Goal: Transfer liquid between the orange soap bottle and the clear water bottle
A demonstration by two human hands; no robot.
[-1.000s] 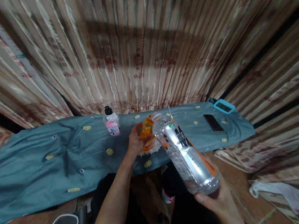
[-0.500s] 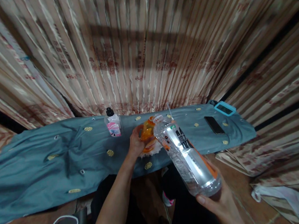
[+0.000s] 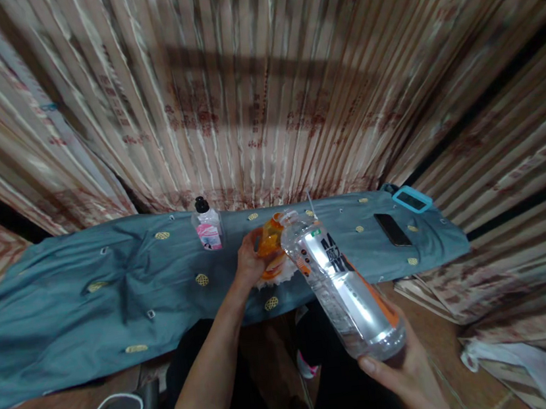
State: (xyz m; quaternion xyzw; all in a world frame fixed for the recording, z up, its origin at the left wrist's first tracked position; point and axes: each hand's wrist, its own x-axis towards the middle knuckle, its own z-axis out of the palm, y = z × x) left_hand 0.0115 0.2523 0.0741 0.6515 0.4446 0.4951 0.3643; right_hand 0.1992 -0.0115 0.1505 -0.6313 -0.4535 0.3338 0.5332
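My right hand is closed round the base of a clear plastic drink bottle with a silver and orange label. The bottle tilts away from me, its uncapped mouth up against the top of an orange translucent container. Fingers of my left hand wrap the left side of that container, which stands on the cloth. Part of it is hidden behind the bottle. Something white with a frilly edge lies under the container. A thin pale stick pokes up behind the bottle.
A clear pump bottle with a pink label stands to the left on the teal cloth. To the right lie a black phone and a light-blue framed device. Pleated curtains rise behind and at both sides.
Almost nothing differs. Both hands keep their hold, and the tilted bottle stays at the orange container's top; the view has shifted very slightly.
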